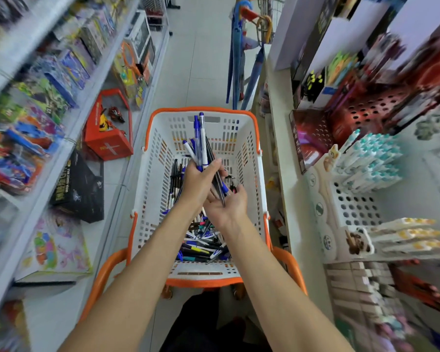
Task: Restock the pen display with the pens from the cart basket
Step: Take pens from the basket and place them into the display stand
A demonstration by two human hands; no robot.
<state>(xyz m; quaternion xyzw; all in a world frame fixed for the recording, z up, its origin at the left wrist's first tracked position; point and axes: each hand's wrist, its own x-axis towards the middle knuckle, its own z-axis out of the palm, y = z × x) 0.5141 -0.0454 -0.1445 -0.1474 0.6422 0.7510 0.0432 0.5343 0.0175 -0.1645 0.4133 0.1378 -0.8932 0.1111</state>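
A white cart basket [249,158] with an orange rim stands in the aisle in front of me. Loose pens [201,246] lie heaped at its near end, and a few more lie along its left wall. Over the basket, my left hand [197,182] grips a bunch of pens [201,141], blue-capped and dark ones, pointing away from me. My right hand [229,203] lies palm up just under the bunch, and the pens' lower ends rest on its palm. The pen display [361,196], a white perforated rack with teal-tipped and yellow-tipped pens, stands on the shelf to the right.
Shelves of toy and game boxes [43,102] line the left side. A red box [109,133] and a black box [80,189] stand on the floor by the basket. Blue umbrellas [239,62] hang ahead. The cart's orange handle [107,270] is near my arms.
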